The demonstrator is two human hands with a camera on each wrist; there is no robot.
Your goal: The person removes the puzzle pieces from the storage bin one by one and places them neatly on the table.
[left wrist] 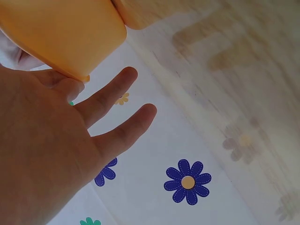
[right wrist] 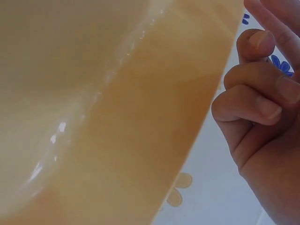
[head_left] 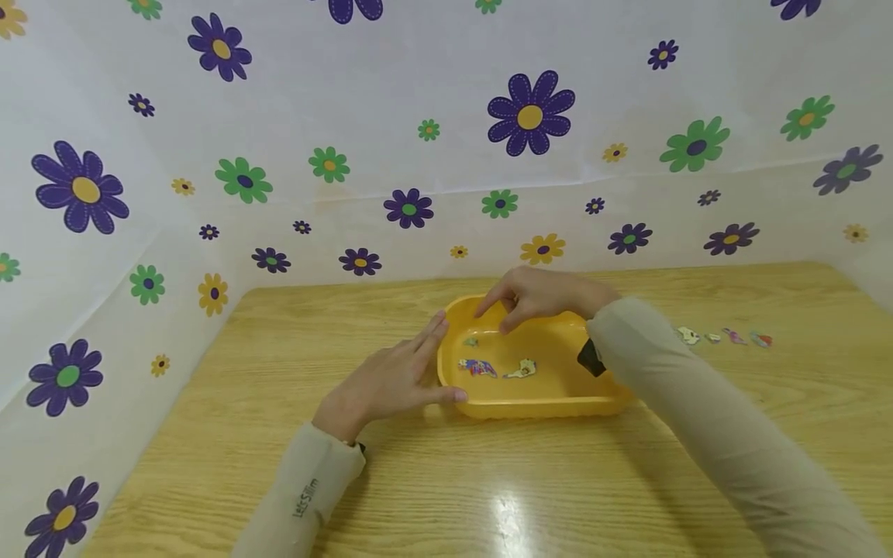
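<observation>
Within the yellow tray [head_left: 544, 404], toward its left end, a green scrap [head_left: 471, 342], a purple-and-red cutout [head_left: 480, 368] and a cream cutout [head_left: 525, 369] lie apart. Your right hand [head_left: 536, 297] hangs over the far-left part, grasping nothing visible: index finger and thumb are parted, the other fingers curled palmward. Your left hand [head_left: 391, 380] is unclenched, its straight fingers against the left end, its thumb at the near rim. To the tray's right, a row of cutouts [head_left: 688, 335] lies on the table [head_left: 418, 488]. Uneven pressure from your left hand could tilt or slide the tray and shift its contents; such thin pieces, flat on a slick floor, could also elude a pinch. The tray is glossy, apparently plastic, with rounded corners; the cutouts look like printed card, irregular in outline; the table is wood-grained and reflective.
</observation>
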